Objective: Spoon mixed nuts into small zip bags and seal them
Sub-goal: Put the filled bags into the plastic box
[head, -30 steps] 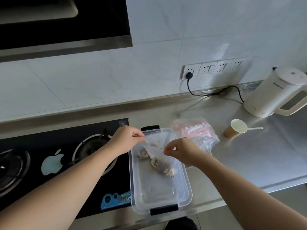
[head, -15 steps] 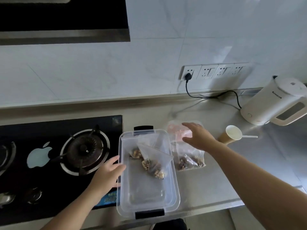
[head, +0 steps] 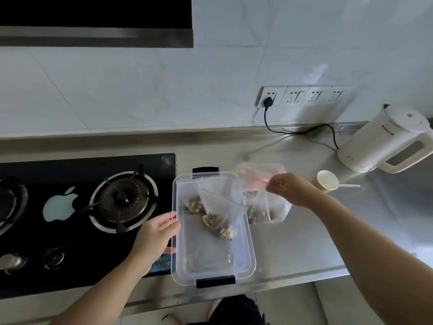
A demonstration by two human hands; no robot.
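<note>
the right hand point(head: 293, 188) pinches the top of a fresh zip bag point(head: 263, 198), hanging just right of the clear box point(head: 178, 245). the left hand point(head: 157, 233), fingers relaxed, rests on the box's left wall, well apart from the bag.

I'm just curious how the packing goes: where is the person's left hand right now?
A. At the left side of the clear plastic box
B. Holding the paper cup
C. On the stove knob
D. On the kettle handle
A: the left hand rests with relaxed fingers against the left wall of the clear plastic box, which holds filled bags.
</note>
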